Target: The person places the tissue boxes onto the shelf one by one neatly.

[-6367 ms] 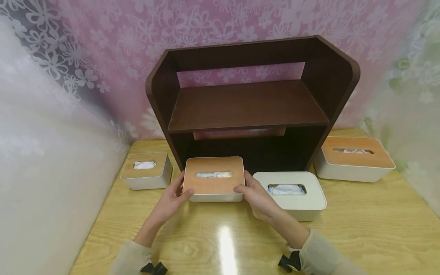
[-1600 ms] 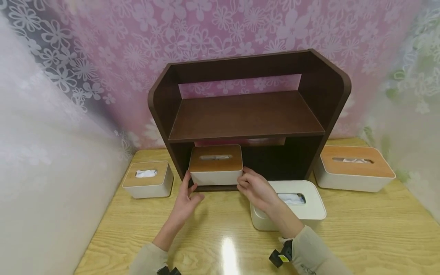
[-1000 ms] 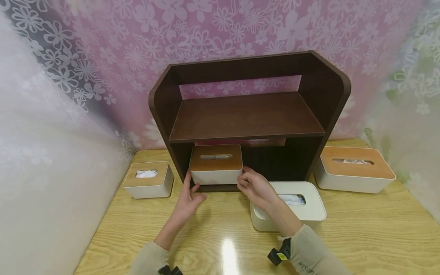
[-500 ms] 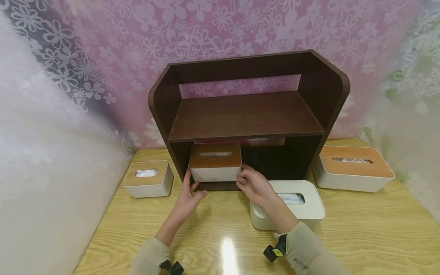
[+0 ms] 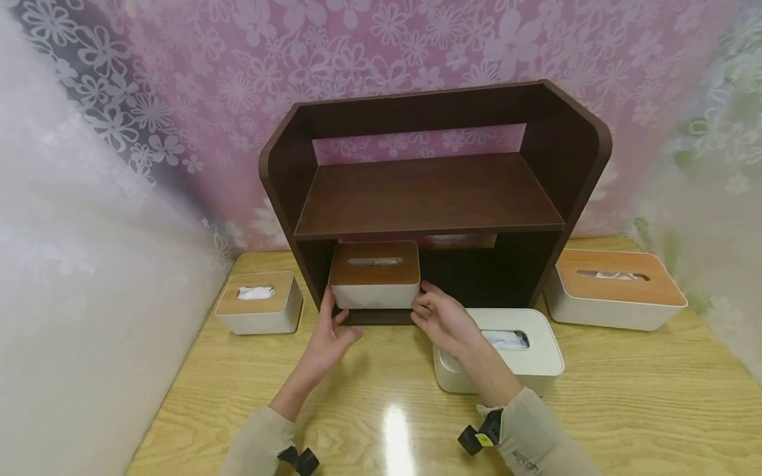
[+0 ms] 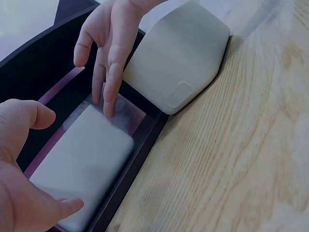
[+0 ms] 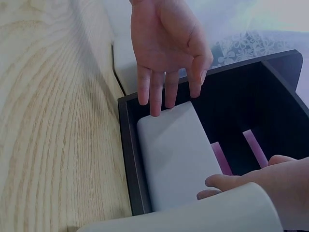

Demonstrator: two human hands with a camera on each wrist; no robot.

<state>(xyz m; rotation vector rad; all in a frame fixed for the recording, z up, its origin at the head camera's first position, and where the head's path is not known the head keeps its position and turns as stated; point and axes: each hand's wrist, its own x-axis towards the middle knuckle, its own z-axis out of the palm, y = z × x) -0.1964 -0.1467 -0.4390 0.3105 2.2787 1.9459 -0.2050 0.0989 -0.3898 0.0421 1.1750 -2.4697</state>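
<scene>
In the lower compartment of the dark brown shelf [image 5: 428,197] sits a white tissue box [image 5: 376,295] with a wooden lid and a slot showing tissue. It lies toward the left side, its front a little behind the shelf's front edge. My left hand [image 5: 323,342] is at the box's left front corner, fingers extended against it and thumb spread away. At the right end, my right hand [image 5: 446,325] has its fingertips by the box. Those fingers look nearly straight in the left wrist view, where the box's white front [image 6: 89,164] shows between both hands.
An all-white tissue box [image 5: 538,350] stands on the table just before the shelf, partly under my right forearm. A small wood-topped box [image 5: 262,320] is left of the shelf, a longer one [image 5: 619,311] to its right. Walls [image 5: 89,277] flank the wooden table [image 5: 631,403].
Earlier both hands held the wood-lidded tissue box in front of the shelf. It now sits inside the lower compartment, and over the last second it has slid slightly deeper.
</scene>
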